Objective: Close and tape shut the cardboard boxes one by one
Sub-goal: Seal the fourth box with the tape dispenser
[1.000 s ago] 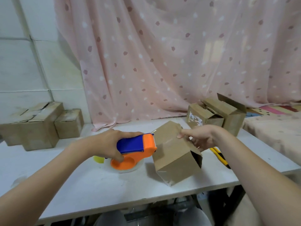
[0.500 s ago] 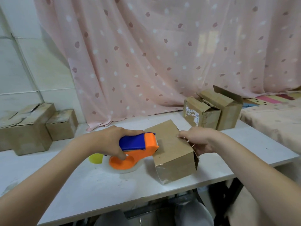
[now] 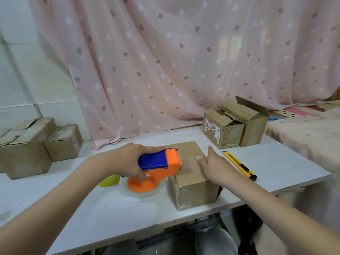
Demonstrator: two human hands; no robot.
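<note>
Left hand (image 3: 128, 161) grips the tape dispenser (image 3: 158, 170) against the box (image 3: 191, 173) (frame center), right hand (image 3: 215, 167) flat, fingers straight, on box top.

The small brown cardboard box (image 3: 191, 173) looks matt, with shiny clear tape on its front. The orange-and-blue tape dispenser (image 3: 158, 170) is smooth glossy plastic. The white worktop (image 3: 110, 205) is scuffed, and the pink curtain (image 3: 184, 61) is thin cloth.
</note>
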